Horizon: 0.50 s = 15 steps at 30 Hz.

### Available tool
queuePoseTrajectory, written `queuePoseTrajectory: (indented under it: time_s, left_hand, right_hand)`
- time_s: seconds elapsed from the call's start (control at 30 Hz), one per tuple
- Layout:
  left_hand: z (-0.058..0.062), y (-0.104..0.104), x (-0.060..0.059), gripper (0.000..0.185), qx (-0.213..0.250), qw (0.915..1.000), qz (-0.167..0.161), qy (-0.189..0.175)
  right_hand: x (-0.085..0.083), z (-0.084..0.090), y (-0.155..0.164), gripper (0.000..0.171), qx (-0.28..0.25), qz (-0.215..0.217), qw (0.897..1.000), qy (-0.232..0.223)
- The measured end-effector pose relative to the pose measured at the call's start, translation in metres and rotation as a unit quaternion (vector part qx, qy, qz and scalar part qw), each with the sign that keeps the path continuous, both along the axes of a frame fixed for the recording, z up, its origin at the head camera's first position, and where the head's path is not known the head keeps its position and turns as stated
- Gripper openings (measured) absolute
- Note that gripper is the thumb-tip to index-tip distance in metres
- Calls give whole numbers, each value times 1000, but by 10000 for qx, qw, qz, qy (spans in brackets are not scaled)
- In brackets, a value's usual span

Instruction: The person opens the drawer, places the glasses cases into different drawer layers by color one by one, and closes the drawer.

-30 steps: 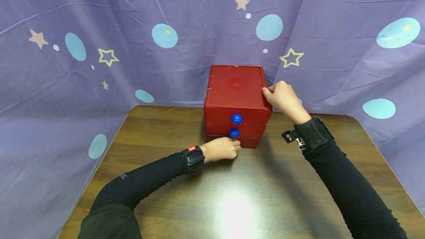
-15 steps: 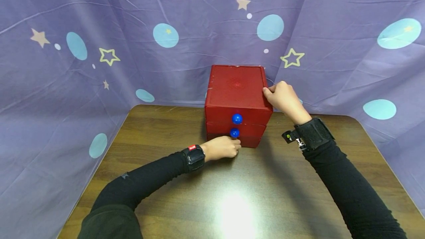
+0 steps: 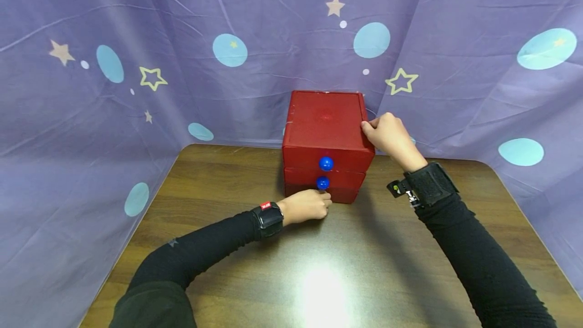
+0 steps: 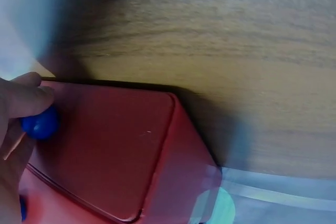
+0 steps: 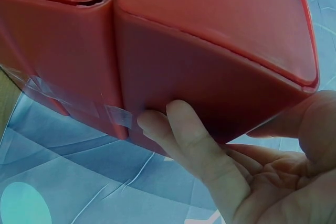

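Head view: at twelve o'clock on the worktop [image 3: 328, 267], a red drawer box [image 3: 324, 125] is steadied by the right hand [image 3: 390, 135], fingers [image 5: 194, 140] clasping its side, while the left hand [image 3: 306, 205] pinches the lowest blue knob [image 4: 39, 123]; a sharp tug could slide the box.

No readable words or numbers anywhere in view.
A small red tag [image 3: 263, 205] sits on the black wrist strap [image 3: 268, 219] of the left arm with white marks on it, too small to make out; the red drawer box [image 3: 324, 125] and the purple starry curtain [image 3: 136, 65] show no lettering.
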<state>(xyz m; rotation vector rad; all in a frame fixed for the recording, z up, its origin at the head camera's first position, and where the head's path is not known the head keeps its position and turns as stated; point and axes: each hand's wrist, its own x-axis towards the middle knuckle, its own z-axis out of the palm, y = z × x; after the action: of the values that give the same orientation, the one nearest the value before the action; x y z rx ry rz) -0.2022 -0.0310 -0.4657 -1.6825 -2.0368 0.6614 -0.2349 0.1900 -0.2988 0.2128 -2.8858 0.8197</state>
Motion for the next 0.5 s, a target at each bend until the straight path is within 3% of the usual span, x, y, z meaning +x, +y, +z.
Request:
queuePoseTrajectory:
  time_s: [0.23,0.5]
  left_hand:
    - [4,5,18,18,-58,9987,500,-53]
    - [19,5,41,12,313,9902,1183,-667]
  right_hand:
    - [3,2,-1,60,-69,6,10000,-66]
    - [3,-2,4,45,-306,-13,9995,-106]
